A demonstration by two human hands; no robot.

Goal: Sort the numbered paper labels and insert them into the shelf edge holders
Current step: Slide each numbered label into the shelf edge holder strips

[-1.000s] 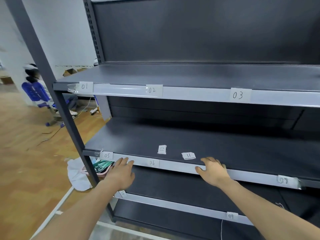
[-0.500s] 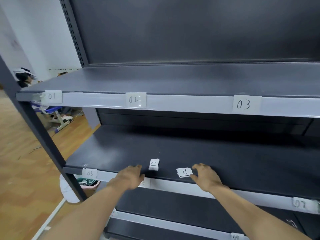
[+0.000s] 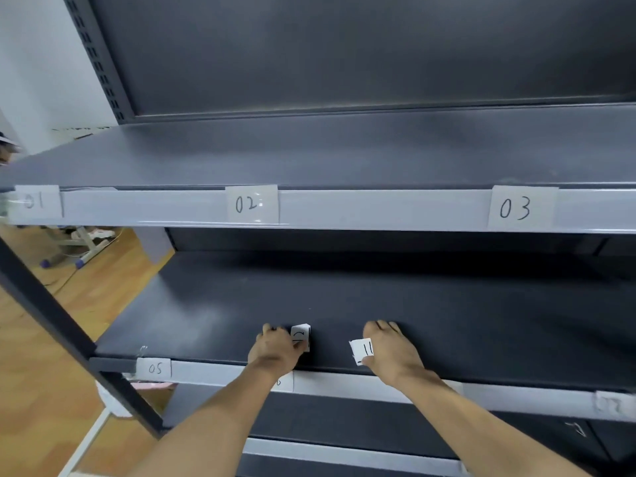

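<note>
Paper pickup step on the middle shelf (image 3: 481, 321): left hand (image 3: 275, 349) pinches a curled label (image 3: 300, 335), right hand (image 3: 392, 349) lies flat-fingered against label 11 (image 3: 361, 351); next move likely needs a clean lift.

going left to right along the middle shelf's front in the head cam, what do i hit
05 label → left hand → loose curled label, touching that hand → 11 label → right hand → blurred label at the far right. I left out the label hidden under the left wrist.
</note>
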